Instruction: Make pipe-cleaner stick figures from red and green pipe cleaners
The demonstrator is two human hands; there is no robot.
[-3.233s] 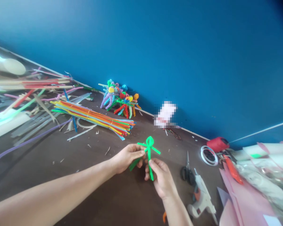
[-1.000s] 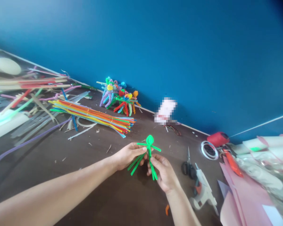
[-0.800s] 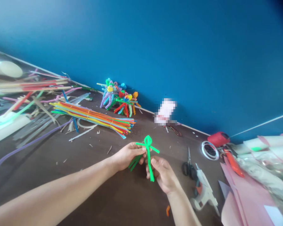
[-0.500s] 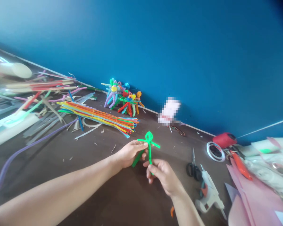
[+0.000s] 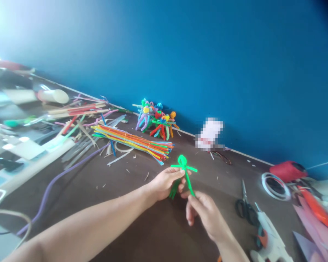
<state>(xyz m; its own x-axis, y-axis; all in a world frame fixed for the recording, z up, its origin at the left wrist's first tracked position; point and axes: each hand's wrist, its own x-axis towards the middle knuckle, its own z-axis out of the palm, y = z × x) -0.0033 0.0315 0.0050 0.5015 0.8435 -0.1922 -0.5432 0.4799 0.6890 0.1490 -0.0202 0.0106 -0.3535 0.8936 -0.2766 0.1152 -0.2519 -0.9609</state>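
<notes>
A green pipe cleaner figure [image 5: 182, 161] is held above the dark tabletop, with a looped head, two short arms and long legs. My left hand [image 5: 169, 182] pinches it just below the head. Between the thumb and fingers of my right hand [image 5: 203, 207] is the end of one leg, stretched down to the right. The other leg strands hang behind my left fingers and are partly hidden. Beyond my hands lies a bundle of coloured pipe cleaners [image 5: 136, 142]. Several finished pipe cleaner figures [image 5: 158, 120] stand clustered near the blue wall.
Scissors [image 5: 246, 207] and a white glue gun [image 5: 270, 233] lie right of my right hand. Farther right are a tape roll [image 5: 276, 186] and a red roll [image 5: 288, 171]. Strips and sticks [image 5: 82, 112] clutter the left, near a power strip [image 5: 35, 163] and a purple cord [image 5: 51, 183].
The camera view has turned left, so everything appears shifted right. My right hand has drawn the green leg outward, farther from my left hand, which keeps its pinch under the head.
</notes>
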